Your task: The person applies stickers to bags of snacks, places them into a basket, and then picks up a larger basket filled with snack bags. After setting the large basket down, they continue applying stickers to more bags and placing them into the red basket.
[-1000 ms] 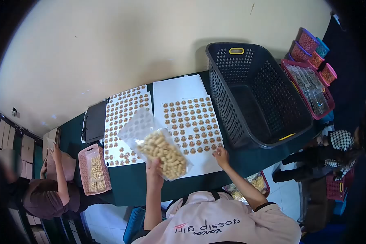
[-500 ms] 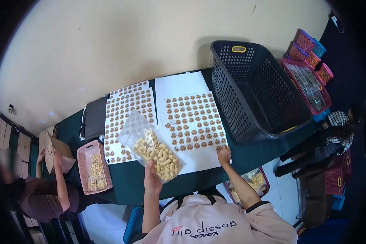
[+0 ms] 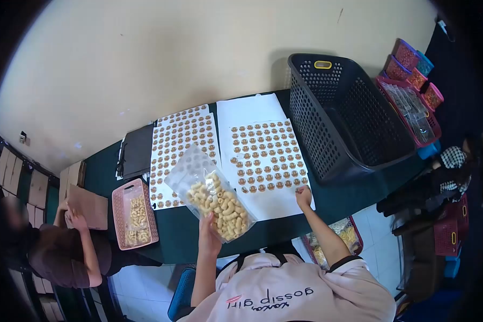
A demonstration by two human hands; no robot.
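While the left hand (image 3: 210, 232) grips a clear bag (image 3: 212, 201), the right hand (image 3: 304, 197) is at a label sheet (image 3: 268, 161)

As observed, the clear bag is held above the near edge of the dark green counter (image 3: 177, 236), its long axis slanting from upper left to lower right in the view. The flat, unfilled end points toward the wall (image 3: 198, 48); the filled end points toward the wearer's shirt (image 3: 306, 292). Its film is glossy and transparent, the contents pale, ridgeless-looking curved tubes.

The hands are apart. The left is clamped on the bag's lower side; the right has bent fingers at the label sheet's near corner, and whether they pinch a label cannot be told. The sheet is white, with rows of round brown labels. Beyond it stands a dark, perforated plastic basket (image 3: 333, 134).
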